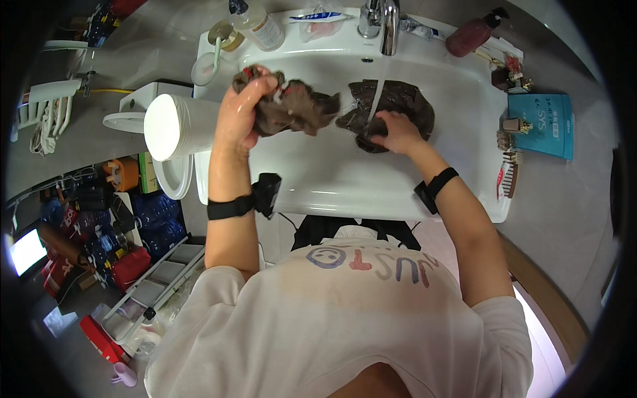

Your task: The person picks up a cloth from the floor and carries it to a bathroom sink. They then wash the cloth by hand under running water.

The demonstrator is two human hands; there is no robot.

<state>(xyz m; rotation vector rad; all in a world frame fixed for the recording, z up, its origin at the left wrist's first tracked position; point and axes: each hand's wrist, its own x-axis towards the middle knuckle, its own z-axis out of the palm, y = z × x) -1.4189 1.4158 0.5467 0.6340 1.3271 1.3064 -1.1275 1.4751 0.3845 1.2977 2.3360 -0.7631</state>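
Observation:
My left hand [244, 112] grips a bunched brown cloth [298, 107] with small red patches, raised over the left side of the white sink [318, 184]. The cloth's loose end hangs to the right. My right hand [400, 132] is at a dark brown, wet cloth [410, 99] lying in the basin. Its thumb and forefinger are apart at the cloth's near edge; whether they pinch the fabric is unclear. Water runs from the chrome faucet [389, 30] onto this cloth beside my right fingertips.
A white cylindrical roll [196, 124] stands left of the sink. A clear pump bottle [259, 27], a glass jar [226, 36] and a red pump bottle [473, 36] line the back rim. At right are a blue pouch [545, 127] and a comb [508, 176].

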